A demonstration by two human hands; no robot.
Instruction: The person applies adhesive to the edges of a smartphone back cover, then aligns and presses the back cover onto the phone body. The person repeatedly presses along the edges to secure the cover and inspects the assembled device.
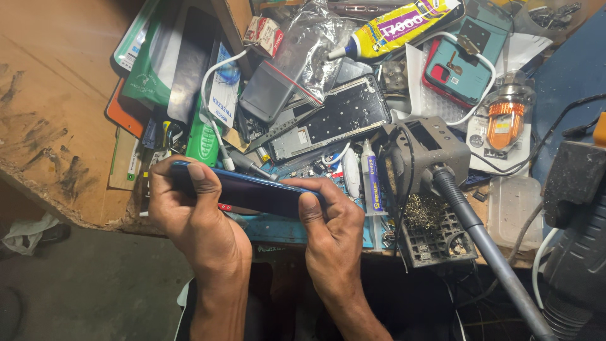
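I'm at a phone repair workbench: around the grey soldering iron stand [435, 151] lie an opened phone frame [328, 120], a yellow glue tube [394, 25] beyond it, and phone cases [457, 72].

Free room is found only left of the grey soldering stand [424, 148]: a bare stretch of worn wooden bench [57, 88] at the far left. Between that stretch and the stand, the surface is crowded with packets, an opened phone frame [328, 120] and a glue tube [392, 26]. Passage right of the stand is blocked by an orange-cored bulb [505, 120], a black cable and a clear plastic box [512, 208]. Below the stand, the way is barred by a slanting grey handle [480, 240].
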